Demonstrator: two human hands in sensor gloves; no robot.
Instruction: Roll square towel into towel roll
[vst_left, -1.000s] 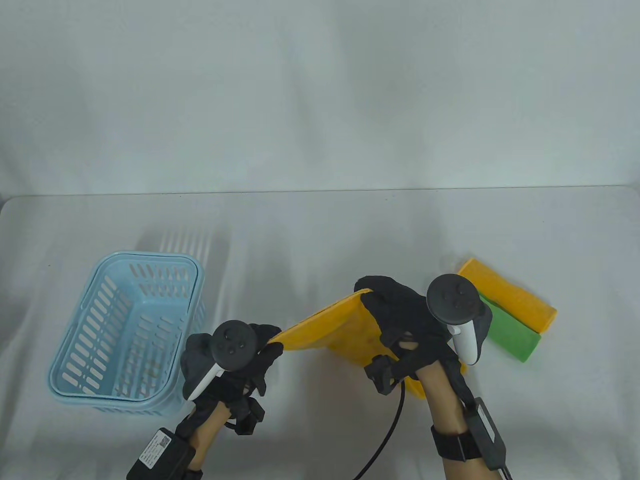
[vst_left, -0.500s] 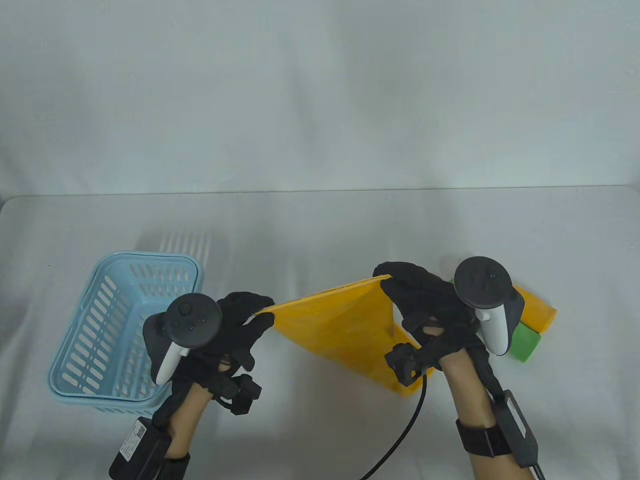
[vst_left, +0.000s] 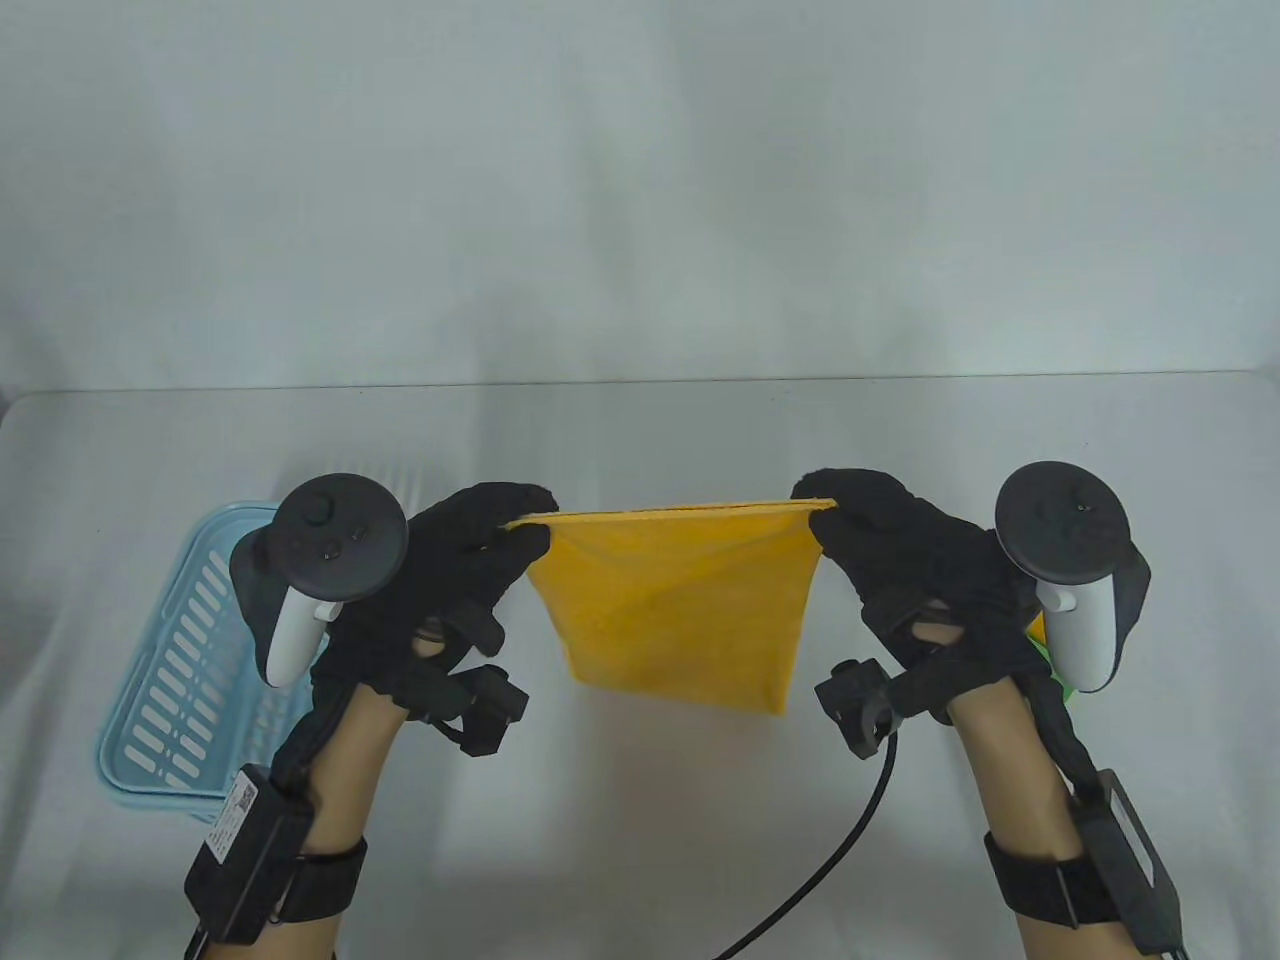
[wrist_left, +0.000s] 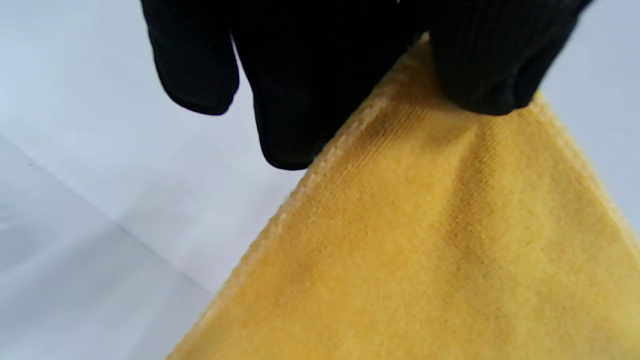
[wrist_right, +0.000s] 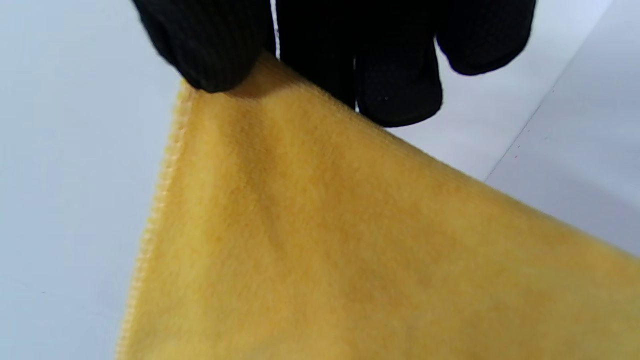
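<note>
A yellow square towel (vst_left: 680, 610) hangs spread in the air between both hands, above the middle of the table. My left hand (vst_left: 515, 525) pinches its top left corner. My right hand (vst_left: 825, 500) pinches its top right corner. The top edge is stretched level and the cloth drops toward the table. In the left wrist view the gloved fingers (wrist_left: 295, 90) clamp the towel (wrist_left: 425, 240) at its corner. The right wrist view shows the same pinch, with fingers (wrist_right: 215, 45) on the towel (wrist_right: 350, 250).
A light blue slotted basket (vst_left: 180, 660) stands at the left, partly behind my left hand and tracker. A sliver of green and yellow cloth (vst_left: 1045, 645) shows behind my right wrist. A black cable (vst_left: 830, 860) trails from the right glove to the front edge.
Both hands moved apart and rose, lifting the towel off the table and stretching it flat. The rolled green and yellow cloths at the right are now mostly hidden behind my right hand.
</note>
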